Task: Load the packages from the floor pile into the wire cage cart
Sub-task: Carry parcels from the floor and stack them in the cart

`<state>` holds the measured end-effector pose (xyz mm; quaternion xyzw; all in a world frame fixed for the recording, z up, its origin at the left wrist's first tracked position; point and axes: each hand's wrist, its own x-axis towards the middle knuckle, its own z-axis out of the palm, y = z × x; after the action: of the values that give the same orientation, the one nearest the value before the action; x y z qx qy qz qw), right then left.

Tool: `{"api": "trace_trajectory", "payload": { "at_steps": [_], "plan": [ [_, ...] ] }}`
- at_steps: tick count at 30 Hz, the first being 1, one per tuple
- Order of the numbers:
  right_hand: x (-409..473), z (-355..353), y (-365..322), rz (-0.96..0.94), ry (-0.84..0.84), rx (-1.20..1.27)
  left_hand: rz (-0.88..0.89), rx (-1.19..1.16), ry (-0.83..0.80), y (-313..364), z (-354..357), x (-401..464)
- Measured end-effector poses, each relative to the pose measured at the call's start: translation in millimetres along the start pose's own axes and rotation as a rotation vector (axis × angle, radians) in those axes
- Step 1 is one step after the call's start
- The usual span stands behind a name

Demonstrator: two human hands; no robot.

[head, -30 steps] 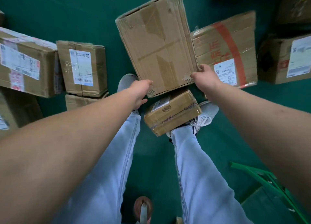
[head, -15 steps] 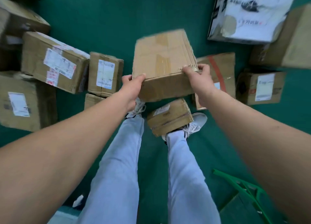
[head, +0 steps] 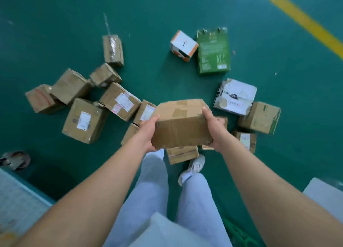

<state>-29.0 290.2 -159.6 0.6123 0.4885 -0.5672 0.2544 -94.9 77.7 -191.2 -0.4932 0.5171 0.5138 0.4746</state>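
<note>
Now the cardboard box (head: 181,124) is up off the floor (head: 167,14), held level in front of the person at about waist height, above the pile that remains below. The left hand (head: 148,133) grips its left end with the palm against the side and the thumb on the top edge; the right hand (head: 213,129) clamps the opposite end, fingers curled over the top corner and under the base. Both hands are closed on the box, so the load is shared evenly.

The step in hand looks like the carry to the wire cage cart. No wire wall shows plainly; the pale platform (head: 20,200) at lower left with a caster wheel (head: 16,160) beside it may be the cart's base, though I cannot tell for sure. To do this well, keep the box close to the body and flat, and turn with the feet, not the waist. A small brown box (head: 182,153) lies right by the white shoe (head: 193,167), so step back clear of it before pivoting.

The tape on the box's top looks worn and the corners soft, so support the base from beneath and do not squeeze the ends. Set it down square against the cart's edge, leaving room for the larger labelled box (head: 84,120).
</note>
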Motion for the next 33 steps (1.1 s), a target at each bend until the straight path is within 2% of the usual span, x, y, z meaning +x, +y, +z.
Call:
{"api": "trace_trajectory", "payload": {
  "at_steps": [7, 9, 12, 18, 27, 33],
  "plan": [
    [-102, -24, 39, 0.007, -0.194, 0.008, 0.239, -0.033, 0.038, -57, -37, -109],
    [-125, -37, 55, -0.020, -0.257, 0.015, 0.287, -0.032, 0.002, -83, -43, -141],
    [-159, -58, 82, -0.098, -0.276, -0.020, 0.311, -0.073, -0.046, -133, -50, -180],
    [-204, -63, 121, -0.203, -0.302, -0.127, 0.350, -0.273, 0.025, -220, -69, -228],
    [-256, -4, 163, -0.267, -0.452, -0.310, 0.441, -0.543, 0.191, -282, -145, -248],
    [-298, 85, 199, -0.329, -0.509, -0.534, 0.461, -0.780, 0.230, -330, -231, -248]
  ]
}}
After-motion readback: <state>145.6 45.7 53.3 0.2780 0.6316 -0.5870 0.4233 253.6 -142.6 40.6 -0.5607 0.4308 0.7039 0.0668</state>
